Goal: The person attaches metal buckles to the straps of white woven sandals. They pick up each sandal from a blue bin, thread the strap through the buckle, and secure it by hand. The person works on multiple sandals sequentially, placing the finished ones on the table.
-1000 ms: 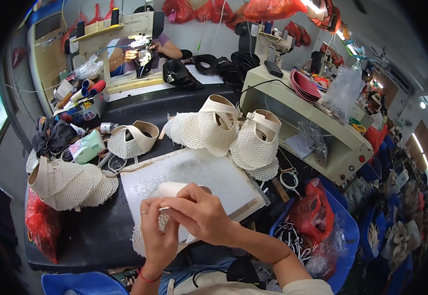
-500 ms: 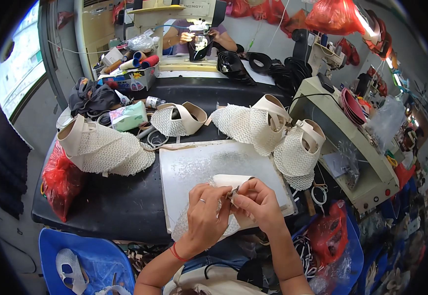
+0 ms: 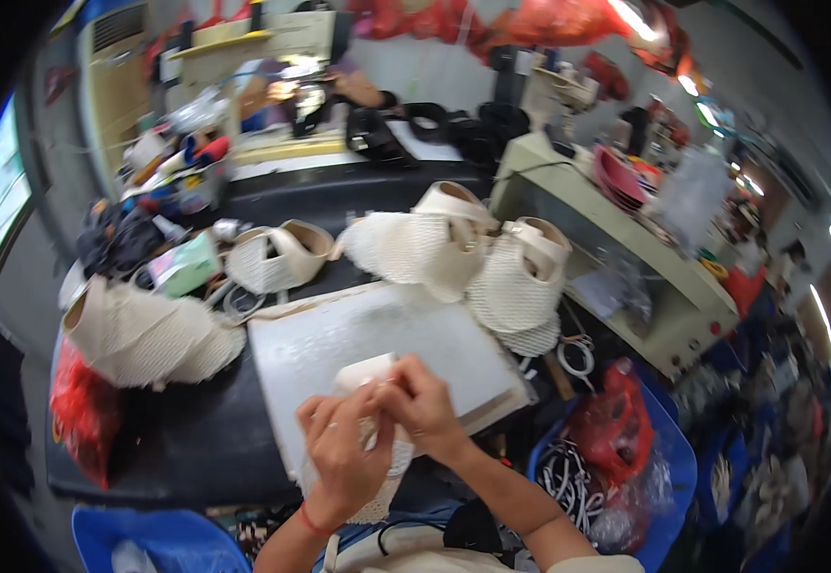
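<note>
Both hands are over the pale cutting board (image 3: 406, 320), fingers drawn together on a cream woven shoe upper (image 3: 382, 495). Its smooth strap (image 3: 366, 371) sticks up beyond my fingers, while the mesh part hangs beneath them. My left hand (image 3: 342, 454) is closed on the upper's near left side. With thumb and fingers pinched, my right hand (image 3: 422, 409) meets the left fingertips at the strap. Motion blur and the fingers hide what exactly lies at the pinch. Similar uppers are stacked at the left (image 3: 162, 339), behind the board (image 3: 277, 263), and at the right (image 3: 521, 286).
A beige machine box (image 3: 616, 258) stands on the right, with scissors (image 3: 578, 358) near its foot. Blue bins (image 3: 162, 535) flank me; the right one holds a red bag (image 3: 616, 415) and cords. A red bag (image 3: 86, 415) hangs at the table's left. A person works at a sewing machine opposite.
The whole view has swung, so the table appears further left and tilted. My hands stay together on the upper; the small dark metal piece between the fingertips earlier no longer shows.
</note>
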Demonstrator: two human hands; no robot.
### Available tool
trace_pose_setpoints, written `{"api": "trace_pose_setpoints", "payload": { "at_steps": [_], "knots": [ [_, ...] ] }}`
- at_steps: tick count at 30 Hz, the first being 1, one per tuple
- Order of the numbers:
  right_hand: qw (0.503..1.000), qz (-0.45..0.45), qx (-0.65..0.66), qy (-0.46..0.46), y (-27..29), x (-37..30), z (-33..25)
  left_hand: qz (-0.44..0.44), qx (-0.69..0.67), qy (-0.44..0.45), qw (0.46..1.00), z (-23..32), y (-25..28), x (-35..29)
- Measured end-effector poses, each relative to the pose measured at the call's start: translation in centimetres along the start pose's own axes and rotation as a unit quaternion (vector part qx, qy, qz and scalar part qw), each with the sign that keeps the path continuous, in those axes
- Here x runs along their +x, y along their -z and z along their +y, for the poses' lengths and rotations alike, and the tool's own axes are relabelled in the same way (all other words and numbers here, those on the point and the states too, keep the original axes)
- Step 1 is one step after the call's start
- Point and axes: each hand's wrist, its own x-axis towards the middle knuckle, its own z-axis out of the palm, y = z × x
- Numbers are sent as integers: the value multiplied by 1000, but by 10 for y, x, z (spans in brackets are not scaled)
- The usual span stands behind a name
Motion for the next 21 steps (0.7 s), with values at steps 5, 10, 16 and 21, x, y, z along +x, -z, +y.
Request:
{"api": "trace_pose_setpoints", "payload": {
  "at_steps": [5, 10, 16, 21],
  "knots": [
    [999, -28, -30, -2, 11, 8, 1, -31, -2, 15, 999, 10, -2, 1],
    [997, 21, -64, 34, 4, 5, -16, -24, 7, 30, 999, 4, 1, 1],
    [901, 107, -359, 221, -4, -24, -19, 92, -184, 185, 961, -10, -6, 5],
    [874, 139, -399, 241, -4, -27, -17, 141, -363, 232, 891, -12, -7, 13]
  ]
}}
